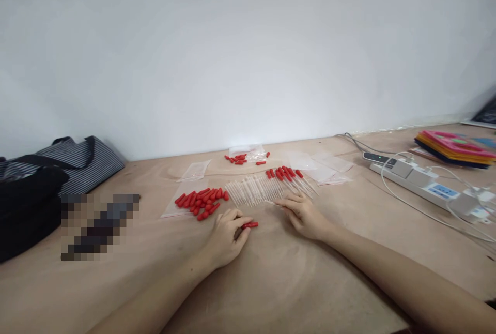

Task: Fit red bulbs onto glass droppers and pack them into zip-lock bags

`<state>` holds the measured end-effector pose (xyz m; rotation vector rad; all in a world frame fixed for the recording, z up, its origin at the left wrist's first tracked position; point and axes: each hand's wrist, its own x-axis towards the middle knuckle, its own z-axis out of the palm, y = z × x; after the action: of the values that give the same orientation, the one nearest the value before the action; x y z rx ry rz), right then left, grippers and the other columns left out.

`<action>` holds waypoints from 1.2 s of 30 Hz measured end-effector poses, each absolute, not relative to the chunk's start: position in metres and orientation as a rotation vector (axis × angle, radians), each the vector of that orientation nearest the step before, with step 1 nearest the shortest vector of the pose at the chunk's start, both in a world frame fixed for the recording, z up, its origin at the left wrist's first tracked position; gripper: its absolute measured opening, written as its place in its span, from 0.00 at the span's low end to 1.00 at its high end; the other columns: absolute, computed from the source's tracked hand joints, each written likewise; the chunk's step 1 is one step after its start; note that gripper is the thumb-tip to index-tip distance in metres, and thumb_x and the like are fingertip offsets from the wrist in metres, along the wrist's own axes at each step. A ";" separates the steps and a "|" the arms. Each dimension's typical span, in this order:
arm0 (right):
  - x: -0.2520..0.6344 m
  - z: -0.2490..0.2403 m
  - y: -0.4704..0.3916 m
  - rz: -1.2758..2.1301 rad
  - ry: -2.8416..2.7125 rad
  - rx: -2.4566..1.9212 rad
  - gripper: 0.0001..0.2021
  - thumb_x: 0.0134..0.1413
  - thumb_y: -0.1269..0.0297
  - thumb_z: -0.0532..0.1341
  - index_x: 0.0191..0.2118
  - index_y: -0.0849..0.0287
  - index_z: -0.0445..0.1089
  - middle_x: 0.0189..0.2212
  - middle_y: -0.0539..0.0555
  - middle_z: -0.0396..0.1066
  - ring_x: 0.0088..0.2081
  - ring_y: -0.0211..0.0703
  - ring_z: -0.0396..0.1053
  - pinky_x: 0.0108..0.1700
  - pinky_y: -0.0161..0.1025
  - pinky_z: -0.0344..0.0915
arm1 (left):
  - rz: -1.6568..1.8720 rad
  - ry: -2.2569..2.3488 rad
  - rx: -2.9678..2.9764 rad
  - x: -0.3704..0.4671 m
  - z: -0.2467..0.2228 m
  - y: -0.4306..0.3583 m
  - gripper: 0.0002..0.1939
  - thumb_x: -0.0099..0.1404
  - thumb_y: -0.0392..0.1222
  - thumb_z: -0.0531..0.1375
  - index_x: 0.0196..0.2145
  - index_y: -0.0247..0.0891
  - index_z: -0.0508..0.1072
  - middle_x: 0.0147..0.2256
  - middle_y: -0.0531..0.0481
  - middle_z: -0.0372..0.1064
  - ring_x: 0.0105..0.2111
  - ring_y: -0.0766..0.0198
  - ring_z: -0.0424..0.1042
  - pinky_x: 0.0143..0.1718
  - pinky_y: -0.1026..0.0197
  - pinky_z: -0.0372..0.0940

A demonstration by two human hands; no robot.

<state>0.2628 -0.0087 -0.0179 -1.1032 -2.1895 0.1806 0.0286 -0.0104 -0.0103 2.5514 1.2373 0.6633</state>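
Note:
My left hand [228,237] pinches a red rubber dropper bulb [251,225] just above the table, its end pointing right. Opposite it, my right hand [305,216] has its thumb and fingers closed on a thin clear dropper tube [270,202], whose tip points left toward the row. Behind both hands lies a row of loose clear tubes [251,192], side by side. A heap of red bulbs [203,202] sits to the left, partly on a plastic bag. Just beyond my right hand are several tubes with red bulbs fitted [289,175].
More red bulbs [240,158] lie near the wall. Flat clear bags [329,166] lie behind on the right. A white power strip [430,186] with plugs and cables, and a colourful stack [453,148], occupy the right. A striped bag [87,163] and a blurred-out object [101,225] are left.

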 end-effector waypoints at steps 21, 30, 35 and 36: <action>0.233 -0.017 -0.024 0.371 -2.170 -1.069 0.06 0.55 0.69 0.49 0.33 0.58 0.63 0.26 0.48 0.67 0.28 0.35 0.62 0.40 0.40 0.50 | 0.934 1.176 2.129 0.031 -0.019 -0.006 0.08 0.62 0.43 0.51 0.33 0.38 0.67 0.29 0.51 0.69 0.31 0.63 0.68 0.35 0.62 0.61; 0.231 -0.019 -0.023 0.330 -2.216 -1.036 0.07 0.56 0.68 0.50 0.33 0.59 0.64 0.26 0.50 0.67 0.28 0.35 0.62 0.38 0.38 0.49 | 0.857 1.248 2.241 0.031 -0.017 -0.006 0.09 0.60 0.43 0.53 0.33 0.40 0.71 0.30 0.53 0.71 0.31 0.62 0.68 0.37 0.60 0.58; 0.230 -0.019 -0.022 0.278 -2.255 -1.002 0.08 0.56 0.69 0.50 0.34 0.60 0.66 0.26 0.51 0.68 0.29 0.35 0.62 0.37 0.38 0.47 | 0.819 1.320 2.273 0.031 -0.017 -0.008 0.10 0.61 0.44 0.51 0.33 0.42 0.71 0.28 0.53 0.71 0.30 0.62 0.67 0.40 0.54 0.54; 0.230 -0.019 -0.021 0.255 -2.271 -0.993 0.08 0.56 0.70 0.50 0.34 0.60 0.66 0.27 0.51 0.68 0.29 0.36 0.61 0.37 0.38 0.46 | 0.813 1.323 2.284 0.031 -0.017 -0.009 0.10 0.61 0.44 0.51 0.33 0.42 0.71 0.28 0.53 0.71 0.30 0.62 0.67 0.41 0.53 0.53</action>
<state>0.2302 -0.0210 -0.0191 -0.9928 -2.2707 0.2550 0.0311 -0.0089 -0.0168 2.2843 1.3227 0.8129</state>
